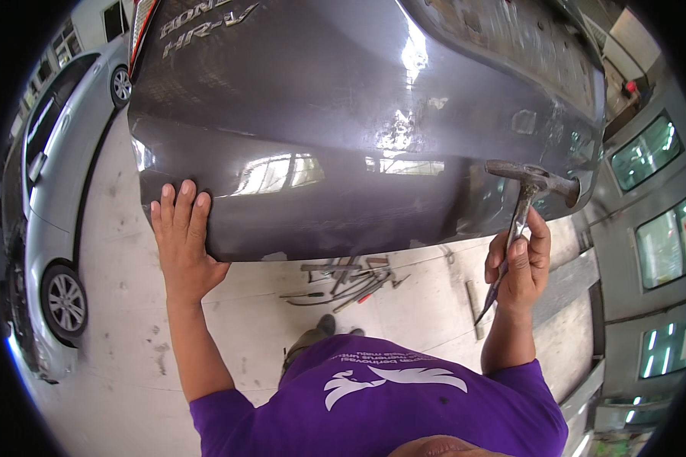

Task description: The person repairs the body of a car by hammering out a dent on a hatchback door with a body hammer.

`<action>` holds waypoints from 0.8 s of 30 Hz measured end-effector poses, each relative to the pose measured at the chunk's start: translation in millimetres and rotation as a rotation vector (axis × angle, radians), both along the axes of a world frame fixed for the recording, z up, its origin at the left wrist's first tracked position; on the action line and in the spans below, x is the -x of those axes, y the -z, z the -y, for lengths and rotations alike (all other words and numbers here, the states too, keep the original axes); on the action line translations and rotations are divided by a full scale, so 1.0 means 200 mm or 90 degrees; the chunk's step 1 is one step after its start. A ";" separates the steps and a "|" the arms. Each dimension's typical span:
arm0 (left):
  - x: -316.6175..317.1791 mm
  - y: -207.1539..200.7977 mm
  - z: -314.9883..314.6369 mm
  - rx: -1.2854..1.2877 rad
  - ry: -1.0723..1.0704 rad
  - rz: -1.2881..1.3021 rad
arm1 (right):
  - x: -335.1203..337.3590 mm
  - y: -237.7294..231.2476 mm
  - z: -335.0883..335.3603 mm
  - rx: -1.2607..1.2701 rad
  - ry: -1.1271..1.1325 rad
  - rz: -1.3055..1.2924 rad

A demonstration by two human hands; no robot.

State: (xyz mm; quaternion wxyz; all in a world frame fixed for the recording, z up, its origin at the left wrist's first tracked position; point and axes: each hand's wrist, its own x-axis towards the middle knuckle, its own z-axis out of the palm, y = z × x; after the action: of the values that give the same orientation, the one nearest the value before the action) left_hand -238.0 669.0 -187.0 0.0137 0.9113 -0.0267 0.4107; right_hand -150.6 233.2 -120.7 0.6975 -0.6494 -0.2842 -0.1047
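A dark grey car tailgate (305,221) fills the upper middle of the head view, glossy in places and scuffed toward its right side. My left hand (181,236) lies on its lower left corner, fingers spread flat and the thumb by the lower edge. In my right hand (522,263) is a body hammer (540,180), gripped around its narrow handle with the tapered end pointing down. Its head lies over the tailgate's lower right part, and one face appears at or close to the right edge; whether it touches I cannot tell.
Several hand tools (351,280) lie in a loose pile on the pale floor (129,305) beneath the tailgate, in front of my feet. A silver car (76,160) stands at the left. Along the right side are grey panels with windows (663,242).
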 end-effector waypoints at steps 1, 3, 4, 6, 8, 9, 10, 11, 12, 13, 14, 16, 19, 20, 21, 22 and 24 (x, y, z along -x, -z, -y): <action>0.01 0.00 -0.03 -0.007 -0.007 0.000 | 0.01 0.02 0.00 -0.002 0.008 -0.005; 0.03 -0.03 -0.09 -0.019 -0.014 0.001 | 0.04 0.07 -0.03 -0.009 0.020 -0.001; 0.03 -0.03 -0.12 -0.033 -0.004 -0.008 | 0.07 0.08 -0.04 -0.004 0.037 0.007; 0.03 -0.03 -0.19 -0.062 0.017 -0.022 | 0.12 0.10 -0.06 0.033 0.072 0.044; 0.02 0.00 -0.25 -0.057 0.057 0.007 | 0.16 0.09 -0.10 0.071 0.122 0.077; 0.03 0.01 -0.29 -0.058 0.077 0.021 | 0.18 0.09 -0.14 0.088 0.148 0.092; 0.02 0.02 -0.29 -0.045 0.099 0.033 | 0.20 0.07 -0.17 0.090 0.152 0.111; 0.01 0.03 -0.28 -0.048 0.109 0.043 | 0.22 0.07 -0.21 0.102 0.178 0.138; 0.00 0.03 -0.29 -0.050 0.119 0.054 | 0.21 0.06 -0.27 0.116 0.203 0.165; -0.01 0.04 -0.29 -0.049 0.127 0.062 | 0.21 0.06 -0.32 0.134 0.227 0.189; -0.01 0.05 -0.29 -0.054 0.136 0.073 | 0.21 0.05 -0.35 0.137 0.207 0.191; -0.01 0.04 -0.29 -0.057 0.152 0.069 | 0.17 0.06 -0.43 0.173 0.284 0.219; -0.02 0.08 -0.31 -0.061 0.163 0.075 | 0.14 0.04 -0.56 0.275 0.357 0.224; -0.01 0.08 -0.32 -0.063 0.170 0.072 | 0.14 0.04 -0.58 0.282 0.364 0.221; -0.02 0.08 -0.32 -0.066 0.177 0.069 | 0.15 0.04 -0.60 0.279 0.378 0.227; -0.02 0.09 -0.34 -0.068 0.177 0.067 | 0.16 0.04 -0.62 0.273 0.389 0.236; -0.01 0.11 -0.35 -0.062 0.183 0.071 | 0.18 0.05 -0.65 0.258 0.415 0.271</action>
State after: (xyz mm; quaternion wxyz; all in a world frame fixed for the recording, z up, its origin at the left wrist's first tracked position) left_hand -235.5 738.4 -208.2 0.0265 0.8735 -0.1774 0.4527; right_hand -186.4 363.9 -129.9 0.4124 -0.7926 -0.2166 -0.3935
